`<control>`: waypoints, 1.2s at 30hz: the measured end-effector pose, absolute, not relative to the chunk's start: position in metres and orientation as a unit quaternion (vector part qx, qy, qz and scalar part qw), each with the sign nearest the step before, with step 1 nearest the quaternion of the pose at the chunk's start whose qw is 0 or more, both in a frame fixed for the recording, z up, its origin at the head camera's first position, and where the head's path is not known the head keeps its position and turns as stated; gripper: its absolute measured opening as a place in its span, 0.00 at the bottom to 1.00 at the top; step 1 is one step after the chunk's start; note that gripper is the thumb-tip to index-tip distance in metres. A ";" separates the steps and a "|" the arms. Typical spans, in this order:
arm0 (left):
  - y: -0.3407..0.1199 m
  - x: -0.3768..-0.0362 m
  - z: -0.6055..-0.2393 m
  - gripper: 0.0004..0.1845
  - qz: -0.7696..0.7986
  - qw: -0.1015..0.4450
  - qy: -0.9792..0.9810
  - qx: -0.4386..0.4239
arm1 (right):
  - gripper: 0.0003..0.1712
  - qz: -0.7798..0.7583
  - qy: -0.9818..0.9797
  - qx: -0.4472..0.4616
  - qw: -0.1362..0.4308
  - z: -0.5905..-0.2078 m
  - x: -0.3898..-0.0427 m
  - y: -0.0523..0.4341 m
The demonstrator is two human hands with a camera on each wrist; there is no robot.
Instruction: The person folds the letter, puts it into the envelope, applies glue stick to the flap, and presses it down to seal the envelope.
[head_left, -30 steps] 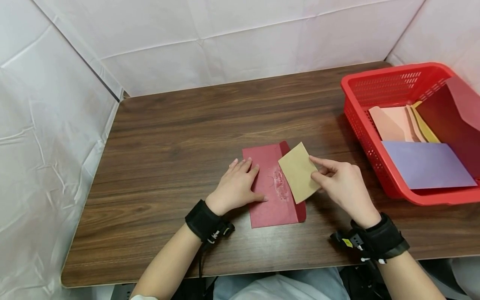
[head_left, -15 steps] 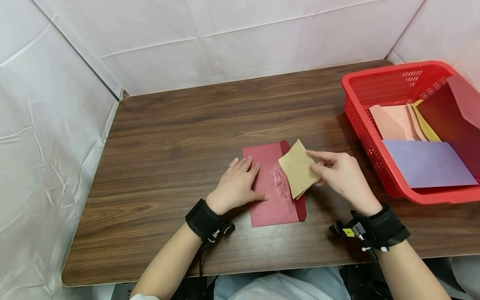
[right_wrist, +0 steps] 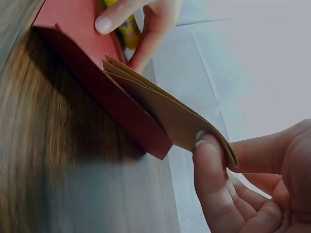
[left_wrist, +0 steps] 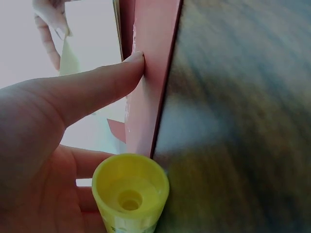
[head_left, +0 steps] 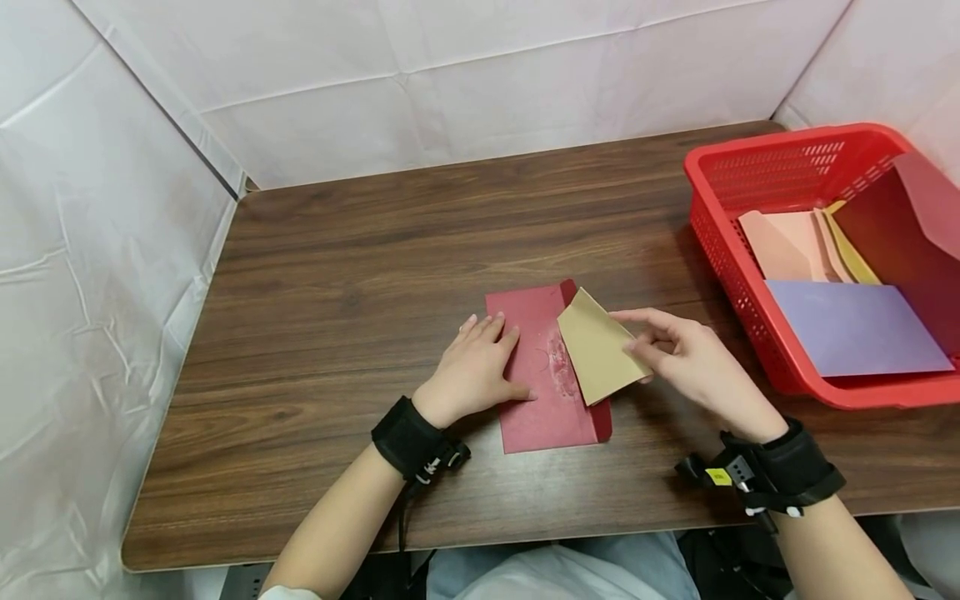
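Rightward, red basket [head_left: 716,225] of coloured papers [head_left: 855,333]; right hand [head_left: 693,362] grip pinching tan paper [head_left: 596,346].

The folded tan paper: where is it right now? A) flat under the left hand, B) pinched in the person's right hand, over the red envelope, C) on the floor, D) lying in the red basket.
B: the right hand pinches the folded tan paper by its edge and holds it over the open side of the red envelope, while the left hand presses the envelope to the table.
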State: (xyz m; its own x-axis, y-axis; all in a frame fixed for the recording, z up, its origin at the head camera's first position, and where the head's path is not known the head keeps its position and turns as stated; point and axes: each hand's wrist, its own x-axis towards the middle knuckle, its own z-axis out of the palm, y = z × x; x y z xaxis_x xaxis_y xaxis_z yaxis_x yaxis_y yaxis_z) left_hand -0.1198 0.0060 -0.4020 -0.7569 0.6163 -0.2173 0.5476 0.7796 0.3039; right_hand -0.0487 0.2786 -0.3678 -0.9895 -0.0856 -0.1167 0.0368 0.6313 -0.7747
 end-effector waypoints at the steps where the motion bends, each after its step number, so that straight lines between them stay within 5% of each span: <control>1: 0.006 -0.120 -0.402 0.49 0.111 0.155 0.930 0.313 | 0.20 -0.423 0.903 -0.018 0.075 -0.367 -0.049 0.280; 14: 0.005 -0.121 -0.405 0.49 0.113 0.163 0.930 0.311 | 0.28 -0.382 0.918 -0.015 0.102 -0.369 -0.061 0.285; 36: 0.006 -0.121 -0.405 0.49 0.107 0.151 0.932 0.313 | 0.24 -0.298 0.949 -0.066 0.083 -0.373 -0.061 0.251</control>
State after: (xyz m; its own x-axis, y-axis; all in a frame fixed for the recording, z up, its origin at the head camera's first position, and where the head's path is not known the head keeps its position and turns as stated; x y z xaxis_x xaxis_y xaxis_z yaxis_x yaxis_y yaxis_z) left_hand -0.1206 0.0057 -0.4054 -0.7590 0.6148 -0.2144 0.5504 0.7817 0.2935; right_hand -0.0610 0.2508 -0.3726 -0.9777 -0.1742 -0.1173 -0.0760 0.8142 -0.5756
